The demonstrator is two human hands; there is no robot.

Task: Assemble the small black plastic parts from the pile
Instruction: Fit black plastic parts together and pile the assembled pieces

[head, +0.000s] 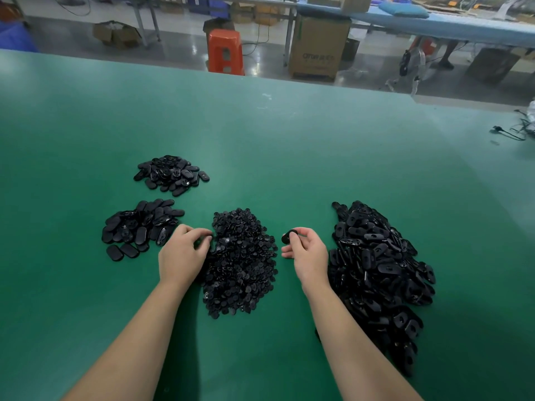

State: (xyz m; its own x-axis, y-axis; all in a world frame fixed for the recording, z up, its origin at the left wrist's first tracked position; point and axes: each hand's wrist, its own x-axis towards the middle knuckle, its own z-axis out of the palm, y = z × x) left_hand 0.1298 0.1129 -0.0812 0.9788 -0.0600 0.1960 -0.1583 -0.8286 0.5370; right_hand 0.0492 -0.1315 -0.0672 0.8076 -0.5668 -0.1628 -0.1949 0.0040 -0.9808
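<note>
Hands work at the piles: the right hand (307,250) pinches one oval black part (289,236) by its rim, raised just above the green worktop (260,134), while the left hand (182,253), fingers curled, picks into the middle pile of small round pieces (240,264). Each piece looks light, stiff and glossy, likely slippery, so an edge pinch suits it. More oval shells lie heaped at right (379,270).

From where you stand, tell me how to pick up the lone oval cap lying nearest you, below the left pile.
Pinch the oval cap across its narrow width, on the long straight edges, coming straight down from above. It lies flat on the green table, apart from the left pile, so fingertips fit on both sides.
</note>
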